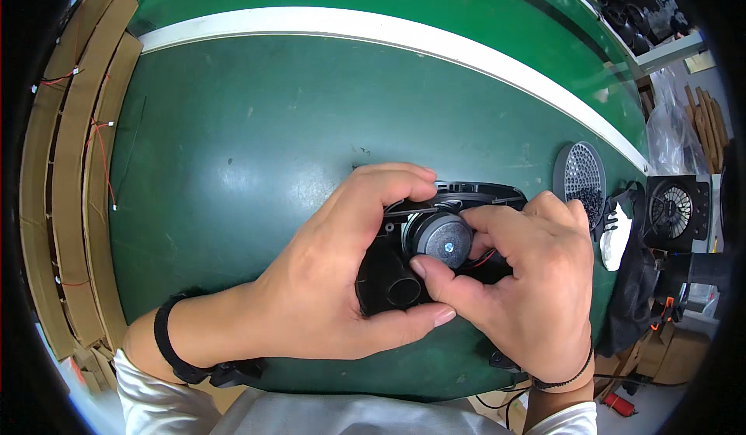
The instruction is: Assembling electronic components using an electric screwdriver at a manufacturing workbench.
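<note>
My left hand [334,256] is closed around the left side of a black plastic housing [378,276], thumb along the near edge and fingers over the far side. Within the housing sits a round, dark speaker-like part [443,238] with a small pale blue spot at its middle. My right hand [524,272] pinches this round part between thumb and fingers at its right and near rim. A short red wire [483,259] shows beside it, partly under my right fingers. The housing is held above the green table [233,140]; its right end is mostly hidden by my right hand.
Long cardboard trays [85,163] with red-wired connectors line the left edge. A grey dish [581,167] of small black pieces lies at the right, near a white-and-black object [615,237] and a black fan [671,210]. A white rail [350,22] separates the table from a green belt-like surface.
</note>
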Tool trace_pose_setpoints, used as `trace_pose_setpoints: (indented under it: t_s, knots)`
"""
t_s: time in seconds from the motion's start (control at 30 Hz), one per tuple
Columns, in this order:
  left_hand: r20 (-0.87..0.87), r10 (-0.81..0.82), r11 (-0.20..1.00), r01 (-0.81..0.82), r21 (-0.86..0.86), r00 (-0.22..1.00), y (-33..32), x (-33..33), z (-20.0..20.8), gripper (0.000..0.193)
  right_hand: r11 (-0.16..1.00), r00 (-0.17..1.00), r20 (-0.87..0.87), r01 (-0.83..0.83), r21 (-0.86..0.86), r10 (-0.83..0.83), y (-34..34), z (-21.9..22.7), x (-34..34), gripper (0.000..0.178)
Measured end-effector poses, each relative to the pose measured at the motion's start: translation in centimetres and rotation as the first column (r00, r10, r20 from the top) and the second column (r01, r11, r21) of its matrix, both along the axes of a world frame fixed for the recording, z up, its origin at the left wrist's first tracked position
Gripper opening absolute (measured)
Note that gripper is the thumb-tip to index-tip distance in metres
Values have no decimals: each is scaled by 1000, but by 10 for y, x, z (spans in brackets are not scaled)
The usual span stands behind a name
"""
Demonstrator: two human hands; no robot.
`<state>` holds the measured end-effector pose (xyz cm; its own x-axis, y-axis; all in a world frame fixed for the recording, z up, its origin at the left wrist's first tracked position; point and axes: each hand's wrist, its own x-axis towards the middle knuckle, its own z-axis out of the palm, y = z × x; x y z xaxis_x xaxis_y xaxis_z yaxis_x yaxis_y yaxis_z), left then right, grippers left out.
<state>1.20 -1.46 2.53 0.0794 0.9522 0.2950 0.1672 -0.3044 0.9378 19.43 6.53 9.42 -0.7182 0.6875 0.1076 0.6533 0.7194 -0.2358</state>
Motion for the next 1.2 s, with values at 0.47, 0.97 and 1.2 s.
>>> trace_pose_setpoints:
  t_s: [0.47,0.97,1.2]
  knots:
    - [-10,-7,1000,7,-27,1000,1,0,2,89,1000,999,-40,2,-22,-3,3,-3,1,36]
    - [-51,15,995,-10,96,999,2,-1,2,84,999,997,-78,0,-40,-3,4,-5,0,35]
    - [-397,30,995,11,103,917,2,-4,15,50,996,998,-42,-57,-73,54,9,1,7,36]
